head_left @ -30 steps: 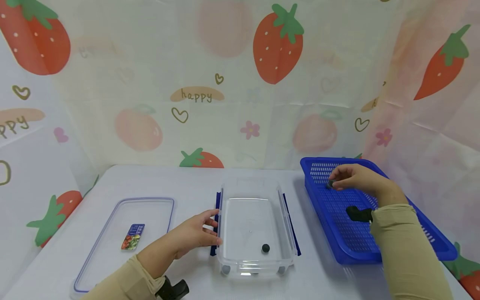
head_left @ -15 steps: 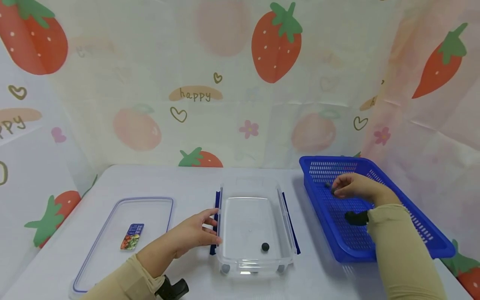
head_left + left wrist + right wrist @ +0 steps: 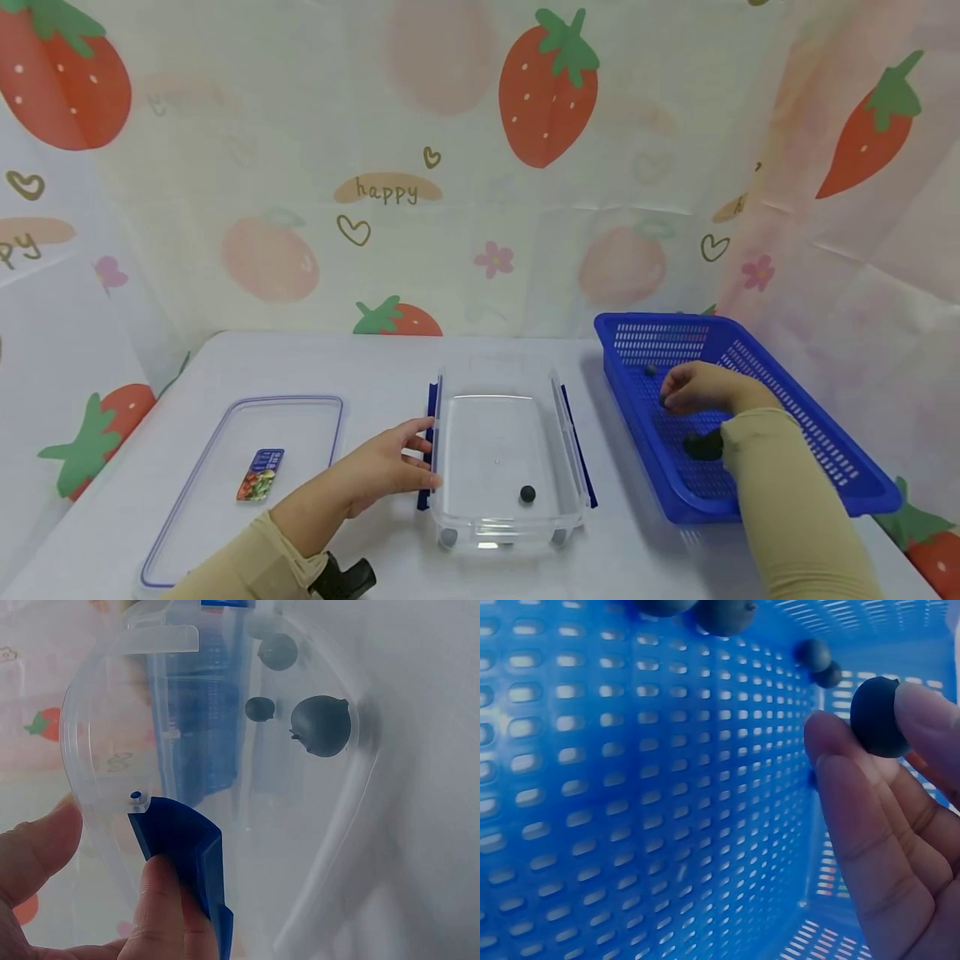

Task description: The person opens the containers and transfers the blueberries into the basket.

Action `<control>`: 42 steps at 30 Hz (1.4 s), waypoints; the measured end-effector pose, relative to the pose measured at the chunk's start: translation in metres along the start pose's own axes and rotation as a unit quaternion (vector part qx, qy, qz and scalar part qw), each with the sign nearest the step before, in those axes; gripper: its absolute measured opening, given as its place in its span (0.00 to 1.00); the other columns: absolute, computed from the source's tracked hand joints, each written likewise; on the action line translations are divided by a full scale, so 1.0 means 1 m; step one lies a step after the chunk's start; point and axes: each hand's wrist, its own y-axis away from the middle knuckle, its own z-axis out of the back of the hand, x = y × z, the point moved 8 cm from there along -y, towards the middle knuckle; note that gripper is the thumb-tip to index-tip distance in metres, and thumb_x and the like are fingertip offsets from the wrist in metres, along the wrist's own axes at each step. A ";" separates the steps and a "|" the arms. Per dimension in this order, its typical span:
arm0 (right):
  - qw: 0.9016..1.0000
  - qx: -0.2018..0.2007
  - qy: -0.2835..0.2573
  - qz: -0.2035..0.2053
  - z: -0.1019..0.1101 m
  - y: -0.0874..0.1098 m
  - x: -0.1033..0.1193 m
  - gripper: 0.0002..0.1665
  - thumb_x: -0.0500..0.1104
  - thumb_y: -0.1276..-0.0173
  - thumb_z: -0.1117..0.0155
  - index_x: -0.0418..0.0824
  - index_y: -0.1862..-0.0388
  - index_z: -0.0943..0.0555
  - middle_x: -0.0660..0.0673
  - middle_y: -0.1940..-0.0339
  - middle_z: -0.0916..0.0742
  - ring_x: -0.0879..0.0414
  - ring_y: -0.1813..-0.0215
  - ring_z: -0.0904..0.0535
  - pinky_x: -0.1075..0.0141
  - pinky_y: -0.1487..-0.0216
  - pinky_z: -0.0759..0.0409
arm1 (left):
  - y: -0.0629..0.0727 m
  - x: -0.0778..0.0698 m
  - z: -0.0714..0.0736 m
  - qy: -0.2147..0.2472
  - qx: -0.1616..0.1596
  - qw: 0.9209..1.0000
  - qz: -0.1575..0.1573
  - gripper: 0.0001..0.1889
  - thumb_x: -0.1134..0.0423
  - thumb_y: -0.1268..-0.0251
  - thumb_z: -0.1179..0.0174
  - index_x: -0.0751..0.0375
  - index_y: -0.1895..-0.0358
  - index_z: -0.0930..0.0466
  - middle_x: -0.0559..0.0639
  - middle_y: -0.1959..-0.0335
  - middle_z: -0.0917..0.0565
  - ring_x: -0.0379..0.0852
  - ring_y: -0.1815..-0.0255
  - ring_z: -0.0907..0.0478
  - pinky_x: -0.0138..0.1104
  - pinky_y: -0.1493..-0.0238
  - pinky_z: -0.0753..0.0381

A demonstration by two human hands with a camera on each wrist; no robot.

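Right wrist view, dark ball, between fingers (pinched)

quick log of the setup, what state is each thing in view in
Clear box: uncovered, upright on the table
Clear lid: off the box, lying flat
Label: flat, within the lid's outline
Left blue latch: swung out, unfastened
Right blue latch: swung out, unfastened
Blue basket: open-topped, dark balls inside
Box ball: loose
Basket ball: pinched by the right hand
Left hand: resting against the box
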 end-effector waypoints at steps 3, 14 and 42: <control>1.000 0.003 0.016 -0.011 -0.003 0.001 0.002 0.07 0.32 0.39 0.43 0.29 0.63 0.26 0.42 0.66 0.20 0.50 0.60 0.21 0.57 0.54 0.21 | 0.000 0.000 0.001 -0.001 -0.002 1.000 -0.002 0.42 0.68 0.53 0.31 0.57 0.32 0.43 0.57 0.47 0.30 0.47 0.56 0.25 0.43 0.53 0.21; 1.000 -0.005 0.001 -0.024 -0.002 -0.001 -0.002 0.08 0.31 0.37 0.44 0.27 0.61 0.26 0.41 0.65 0.20 0.52 0.60 0.21 0.56 0.53 0.21 | 0.000 0.001 0.002 -0.001 0.000 1.000 -0.010 0.43 0.68 0.53 0.31 0.58 0.32 0.43 0.58 0.47 0.31 0.47 0.56 0.25 0.43 0.53 0.21; 0.989 -0.070 0.019 0.128 0.013 0.008 0.096 0.18 0.39 0.36 0.40 0.28 0.52 0.27 0.34 0.57 0.20 0.50 0.57 0.21 0.62 0.54 0.20 | -0.001 0.000 0.000 0.000 0.018 1.000 -0.017 0.42 0.67 0.51 0.32 0.59 0.32 0.45 0.59 0.46 0.32 0.48 0.54 0.26 0.42 0.52 0.21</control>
